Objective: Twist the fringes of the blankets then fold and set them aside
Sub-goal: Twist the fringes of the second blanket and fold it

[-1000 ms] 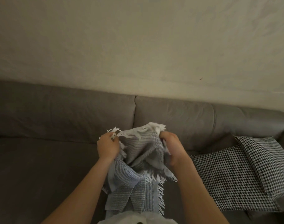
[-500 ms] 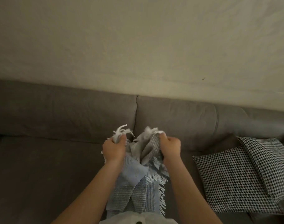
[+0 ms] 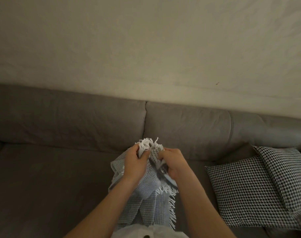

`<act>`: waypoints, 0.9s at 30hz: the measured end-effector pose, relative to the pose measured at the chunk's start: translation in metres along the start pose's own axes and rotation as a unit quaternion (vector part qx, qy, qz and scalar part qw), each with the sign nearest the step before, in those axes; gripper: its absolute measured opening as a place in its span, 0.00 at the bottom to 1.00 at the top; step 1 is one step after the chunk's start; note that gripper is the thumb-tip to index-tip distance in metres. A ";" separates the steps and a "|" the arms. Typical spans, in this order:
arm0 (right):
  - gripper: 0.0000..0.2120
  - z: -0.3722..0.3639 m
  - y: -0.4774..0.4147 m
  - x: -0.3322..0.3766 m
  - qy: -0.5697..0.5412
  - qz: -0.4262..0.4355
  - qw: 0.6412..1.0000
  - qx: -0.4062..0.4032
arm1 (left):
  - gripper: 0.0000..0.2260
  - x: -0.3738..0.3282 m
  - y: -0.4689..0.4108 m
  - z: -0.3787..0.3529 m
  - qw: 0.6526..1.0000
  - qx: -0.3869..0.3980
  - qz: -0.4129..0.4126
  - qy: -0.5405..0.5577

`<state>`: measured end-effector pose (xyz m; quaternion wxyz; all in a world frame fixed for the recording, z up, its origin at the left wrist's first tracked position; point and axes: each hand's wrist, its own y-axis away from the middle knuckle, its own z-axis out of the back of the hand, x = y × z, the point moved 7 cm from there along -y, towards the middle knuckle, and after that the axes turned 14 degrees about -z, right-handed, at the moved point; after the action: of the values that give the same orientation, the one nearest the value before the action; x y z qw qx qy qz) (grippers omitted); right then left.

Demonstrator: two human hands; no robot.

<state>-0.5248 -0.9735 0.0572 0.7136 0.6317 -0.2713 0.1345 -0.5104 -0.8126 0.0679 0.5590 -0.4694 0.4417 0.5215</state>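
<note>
A light blue-grey woven blanket (image 3: pixel 149 203) with white fringe hangs bunched in front of me, above the grey sofa seat. My left hand (image 3: pixel 135 163) grips its upper edge, and a tuft of white fringe (image 3: pixel 147 144) sticks up above the fingers. My right hand (image 3: pixel 172 163) grips the gathered cloth right beside the left, the two hands almost touching. A second fringed edge (image 3: pixel 170 203) dangles lower on the right side of the blanket. The blanket's bottom end is cut off by the frame's lower edge.
A grey sofa (image 3: pixel 60 177) spans the view, its back cushions (image 3: pixel 189 127) against a pale wall. Two black-and-white houndstooth cushions (image 3: pixel 259 188) lean at the sofa's right end. A bit of white clothing with a dark button (image 3: pixel 146 235) shows at the bottom edge.
My hands have drawn together, from about a blanket-width apart to almost touching, gathering the fringed top edge into one bunch. They sit slightly lower than before.
</note>
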 end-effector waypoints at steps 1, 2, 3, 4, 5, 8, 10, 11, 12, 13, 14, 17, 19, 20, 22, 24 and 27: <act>0.09 0.001 0.001 0.001 0.010 0.002 1.000 0.000 | 0.02 -0.002 0.000 -0.001 1.000 0.010 -0.010 -0.009; 0.08 0.002 0.003 0.002 0.013 0.007 1.000 -0.004 | 0.01 -0.003 -0.001 -0.003 1.000 0.019 -0.019 -0.015; 0.06 0.004 0.002 0.002 0.014 0.016 1.000 -0.010 | 0.02 -0.003 -0.002 -0.003 0.999 0.025 -0.023 -0.019; 0.06 0.006 0.000 0.001 0.005 0.029 0.999 -0.018 | 0.03 -0.002 -0.003 -0.004 0.999 0.030 -0.024 -0.020; 0.10 0.007 -0.003 0.001 -0.004 0.048 0.998 -0.027 | 0.03 -0.003 -0.003 -0.005 0.999 0.034 -0.023 -0.019; 0.18 0.009 -0.006 0.000 -0.020 0.087 0.994 -0.059 | 0.06 -0.003 -0.005 -0.005 0.999 0.035 -0.021 -0.023; 0.22 0.014 -0.008 0.000 -0.017 0.100 0.991 -0.089 | 0.06 -0.004 -0.005 -0.004 0.999 0.035 -0.018 -0.023; 0.24 0.017 -0.009 -0.001 -0.019 0.096 0.990 -0.102 | 0.05 -0.005 -0.005 -0.004 0.999 0.034 -0.017 -0.024; 0.24 0.020 -0.010 -0.003 -0.024 0.089 0.990 -0.108 | 0.04 -0.004 -0.005 -0.004 0.999 0.034 -0.015 -0.025; 0.24 0.021 -0.010 -0.005 -0.032 0.076 0.992 -0.100 | 0.04 -0.004 -0.005 -0.004 0.999 0.034 -0.014 -0.026; 0.22 0.021 -0.010 -0.006 -0.041 0.063 0.994 -0.082 | 0.04 -0.003 -0.005 -0.004 0.999 0.035 -0.012 -0.026; 0.09 0.010 -0.003 -0.004 -0.041 0.042 0.998 -0.006 | 0.02 0.000 -0.006 -0.003 0.999 0.035 -0.004 -0.025; 0.04 0.005 0.003 -0.002 -0.030 0.033 0.999 0.015 | 0.04 0.004 -0.007 0.000 0.999 0.027 0.004 -0.022; 0.05 0.004 0.003 -0.001 -0.027 0.028 0.999 0.020 | 0.05 0.004 -0.007 0.003 1.000 0.018 0.007 -0.017; 0.06 0.002 0.003 -0.001 -0.044 0.022 0.998 0.025 | 0.04 0.005 -0.006 0.007 1.000 -0.013 0.016 -0.010; 0.06 0.003 0.003 -0.001 -0.088 0.026 0.996 0.019 | 0.01 0.004 -0.004 0.013 0.998 -0.054 0.017 -0.019; 0.07 0.007 -0.003 -0.002 -0.180 0.034 0.983 0.002 | 0.03 0.001 -0.004 0.016 0.995 -0.094 0.017 -0.018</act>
<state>-0.5263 -0.9805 0.0540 0.6468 0.6376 -0.4162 0.0437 -0.5067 -0.7962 0.0695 0.5111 -0.5029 0.3885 0.5788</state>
